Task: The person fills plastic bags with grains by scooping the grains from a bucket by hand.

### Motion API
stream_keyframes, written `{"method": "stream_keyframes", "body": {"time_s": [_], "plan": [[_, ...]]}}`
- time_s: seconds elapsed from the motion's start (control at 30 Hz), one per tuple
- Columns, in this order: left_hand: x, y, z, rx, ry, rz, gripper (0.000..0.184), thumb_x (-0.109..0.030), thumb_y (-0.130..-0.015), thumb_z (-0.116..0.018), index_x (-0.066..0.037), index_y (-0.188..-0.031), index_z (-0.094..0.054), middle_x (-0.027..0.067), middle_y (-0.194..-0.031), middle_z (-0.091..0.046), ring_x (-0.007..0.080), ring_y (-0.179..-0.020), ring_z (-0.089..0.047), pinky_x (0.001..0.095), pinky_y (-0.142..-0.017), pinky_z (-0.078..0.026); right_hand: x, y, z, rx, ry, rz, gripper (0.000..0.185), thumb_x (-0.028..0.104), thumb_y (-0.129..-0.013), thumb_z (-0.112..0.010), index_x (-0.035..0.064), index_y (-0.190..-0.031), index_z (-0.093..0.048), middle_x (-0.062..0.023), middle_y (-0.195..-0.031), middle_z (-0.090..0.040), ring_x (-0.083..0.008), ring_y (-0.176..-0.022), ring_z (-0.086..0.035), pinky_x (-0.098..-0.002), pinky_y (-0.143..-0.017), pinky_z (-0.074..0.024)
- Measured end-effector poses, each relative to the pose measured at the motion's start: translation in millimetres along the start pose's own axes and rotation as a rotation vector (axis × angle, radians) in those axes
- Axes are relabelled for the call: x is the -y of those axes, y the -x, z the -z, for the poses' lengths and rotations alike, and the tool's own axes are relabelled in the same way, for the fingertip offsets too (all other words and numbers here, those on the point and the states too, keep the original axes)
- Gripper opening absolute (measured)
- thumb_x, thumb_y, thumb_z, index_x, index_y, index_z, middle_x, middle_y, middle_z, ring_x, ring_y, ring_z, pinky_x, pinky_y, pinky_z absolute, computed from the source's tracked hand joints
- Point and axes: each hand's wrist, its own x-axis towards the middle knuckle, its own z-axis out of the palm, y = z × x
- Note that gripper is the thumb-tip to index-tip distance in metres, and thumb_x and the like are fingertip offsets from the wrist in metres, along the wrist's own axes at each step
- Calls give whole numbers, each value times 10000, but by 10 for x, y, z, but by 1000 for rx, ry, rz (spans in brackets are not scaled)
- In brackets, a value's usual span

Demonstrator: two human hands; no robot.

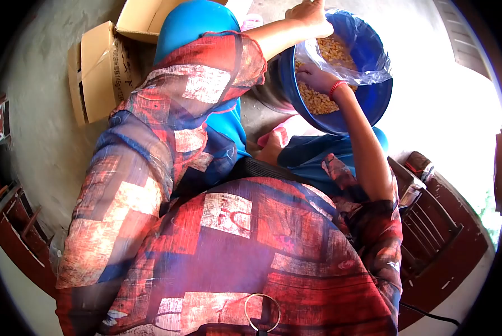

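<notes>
A blue bucket point(379, 103), lined with a clear plastic bag point(368, 77), stands in front of my knees. Inside lie many yellow-tan pieces that look like corn kernels point(318, 104). My right hand point(316, 78), with a red bracelet at its wrist, reaches down into the bucket and touches the kernels. Its fingertips are partly hidden among the kernels and beside the plastic. My left hand point(310, 19) is at the far rim of the bucket, close to the bag's edge. The top of the frame cuts off part of its fingers, so their grip is unclear.
Open cardboard boxes point(102, 73) are on the floor at the left. A metal-looking container point(273, 89) stands against the bucket's left side. Dark red wooden furniture point(438, 224) is at my right, with more point(24, 238) at the left. Pink slippers point(279, 133) are below.
</notes>
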Motion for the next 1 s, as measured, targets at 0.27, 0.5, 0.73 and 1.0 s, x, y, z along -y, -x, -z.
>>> {"method": "stream_keyframes", "body": {"time_s": [0.27, 0.5, 0.73, 1.0], "plan": [[-125, 137, 106, -614, -215, -694, 550, -177, -666, -580, -39, -1180, -444, 188, -1159, -465, 315, -1136, -409, 442, -967, -291, 619, 900, 476, 158, -362, -179, 233, 254, -838, -494, 47, -776, -581, 10, -571, -486, -67, -458, -420, -213, -421, -336], [-89, 427, -205, 92, -572, -755, 214, -261, -686, -584, -69, -757, -646, 104, -746, -606, 231, -893, -578, 508, -1016, -227, 281, 1034, 1058, -226, -1101, 34, 224, 224, -899, -472, 54, -775, -549, 38, -590, -429, -27, -431, -333, -168, -369, -244], [-56, 475, -328, 401, -760, -705, 211, -185, -650, -658, -117, -849, -643, 58, -827, -641, 220, -902, -595, 516, -1043, -152, 263, 543, 1085, -700, -691, 36, 206, 164, -862, -508, 7, -928, -623, -62, -856, -613, -133, -786, -575, -261, -703, -485], [-89, 427, -214, 473, -818, -652, 169, -182, -740, -585, -95, -866, -656, 52, -901, -652, 220, -923, -602, 557, -983, -218, 594, 889, 961, 71, -257, -274, 194, 160, -838, -498, 0, -813, -605, -55, -681, -588, -139, -500, -554, -252, -425, -482]]}}
